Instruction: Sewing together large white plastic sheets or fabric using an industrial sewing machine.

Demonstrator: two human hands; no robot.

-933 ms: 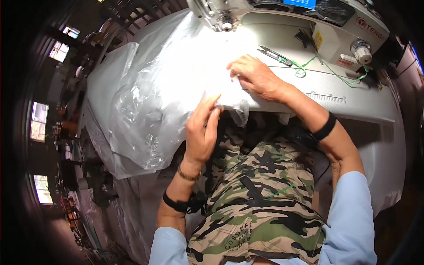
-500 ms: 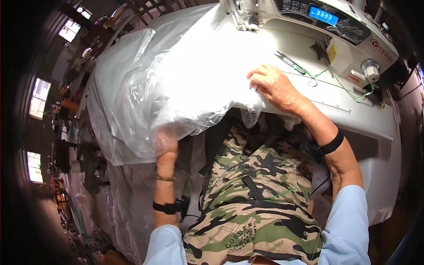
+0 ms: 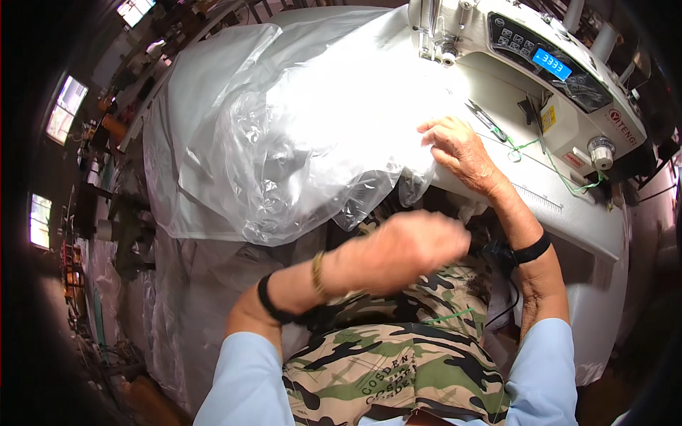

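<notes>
Right hand (image 3: pixel 458 149), right of centre in the upper half of the frame: palm down, fingers spread and nearly flat, resting on the edge of the clear plastic sheet (image 3: pixel 305 135). It presses the sheet against the white bench (image 3: pixel 568 220); nothing is gripped between the fingers as far as can be seen.

Left hand (image 3: pixel 419 245), centre of frame: motion-blurred, held over the lap just below the hanging edge of the sheet. Fingers look curled inward; cannot tell whether it holds anything or touches the plastic.

Clear plastic sheet: large, crumpled, glossy. It fills the upper-left and centre of the frame, draped over the bench top and spilling off the near edge toward the lap.

Sewing machine (image 3: pixel 540 78), upper right: white body with a dark control panel and a small lit blue display. Its needle end stands just above the far edge of the sheet.

Small snips (image 3: pixel 486 121) lie on the bench just beside the right hand's fingertips, toward the machine. Green thread (image 3: pixel 561 170) trails across the bench to the right of the hand.

Both wrists carry a dark band. Camouflage-print garment (image 3: pixel 398 362) covers the lap at lower centre, light blue sleeves at the lower edge.
</notes>
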